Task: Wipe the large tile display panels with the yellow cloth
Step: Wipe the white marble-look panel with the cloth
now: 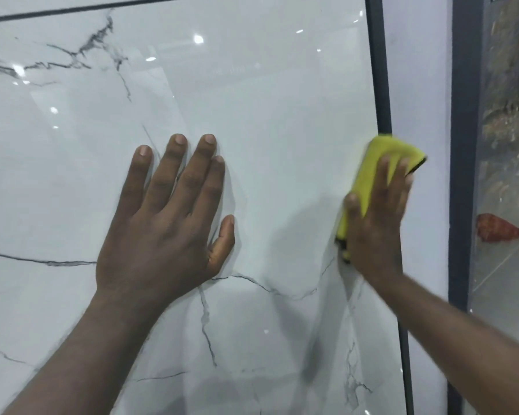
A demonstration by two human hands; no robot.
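- Yellow cloth [378,154] lies folded at 3 o'clock in the view, pressed onto the right border of the white marble-look tile panel [267,100], where it covers a part of the dark edge strip [378,70].
- Right hand [375,223] presses the cloth with flat fingers, and the thumb lies on its left side. This hand is blurred, so I judge that a stroke is in progress.
- Left hand [162,223] is at 9 o'clock, well apart from the right one. It rests flat on the panel with the fingers spread and holds nothing; it seems only to steady the person.
- Progress, as a judgement: the panel is glossy and reflects ceiling lights, and I see no dust or streaks on it. Which parts are already wiped I cannot tell. The cloth at the border suggests that this panel is near its end.
- What is left, probably: the pale surface [420,70] at 2 o'clock beyond the strip, and the brown stone-look panel [510,70] at the far right.
- A thin dark seam [87,9] runs at 11 o'clock, so another tile begins above.
- In the way: the raised strip can catch the cloth, and a grey post [465,115] stands between the panels.
- A red thing [498,227] shows at 3 o'clock near the right border; what it is I cannot tell.
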